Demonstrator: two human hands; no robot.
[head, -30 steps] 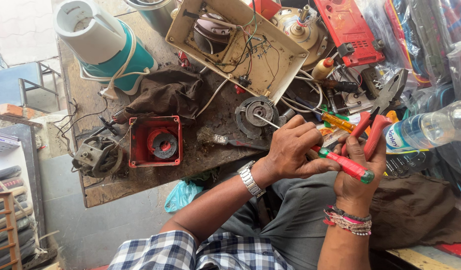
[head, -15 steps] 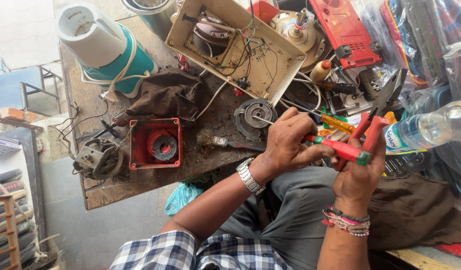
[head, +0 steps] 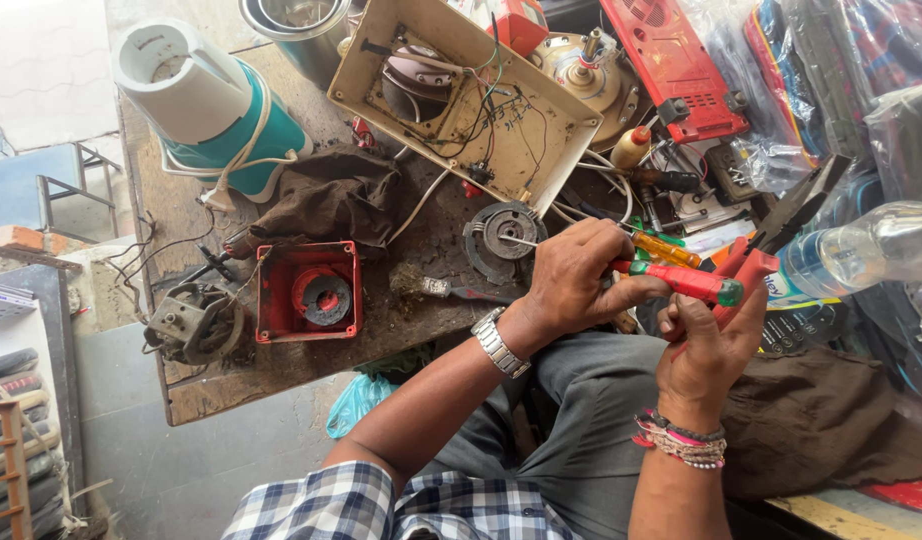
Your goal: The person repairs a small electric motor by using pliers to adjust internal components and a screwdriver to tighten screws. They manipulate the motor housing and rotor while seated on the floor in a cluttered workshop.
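Observation:
My left hand point(head: 571, 280), with a metal watch on its wrist, grips a red-handled screwdriver point(head: 681, 282) with a green end cap. Its thin shaft points at a round metal motor part point(head: 496, 240) on the worn wooden workbench point(head: 281, 375). My right hand point(head: 706, 350), with beaded bracelets on its wrist, holds red-handled pliers point(head: 749, 268). Their black jaws point up and to the right. Both hands are close together above my lap, with the screwdriver handle lying across the right hand's fingers.
An open beige appliance housing point(head: 461, 90) with loose wires lies at the back. A white and teal mixer base point(head: 211, 110), dark cloth point(head: 331, 195), red square housing point(head: 309, 292) and bare motor point(head: 196, 322) sit left. A plastic bottle point(head: 871, 245) lies right.
Both hands have shifted up toward the bench. The screwdriver handle has risen with the left hand, and the right hand has closed in under it with the pliers.

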